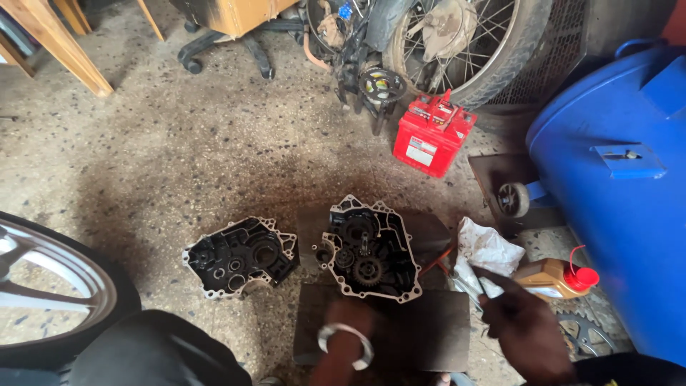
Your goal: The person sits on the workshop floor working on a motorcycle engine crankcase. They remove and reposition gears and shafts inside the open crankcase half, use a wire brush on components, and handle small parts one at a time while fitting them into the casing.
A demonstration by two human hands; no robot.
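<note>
Two engine crankcase halves lie on the floor. The right half (368,246), with gears inside, rests on a dark mat (429,336). The left half (239,256) lies on bare concrete beside it. My left hand (350,318) is blurred just below the geared half's near edge, with a silver bracelet (345,347) on the wrist. My right hand (525,329) reaches toward a crumpled white bag (488,249) and some metal pieces (464,282). Whether either hand holds anything is unclear.
An amber oil bottle with a red cap (561,279) lies to the right, with a sprocket (582,332) below it. A red battery (432,132) and a spoked motorcycle wheel (464,43) stand behind. A blue drum (622,179) is at the right, an alloy wheel (50,286) at the left.
</note>
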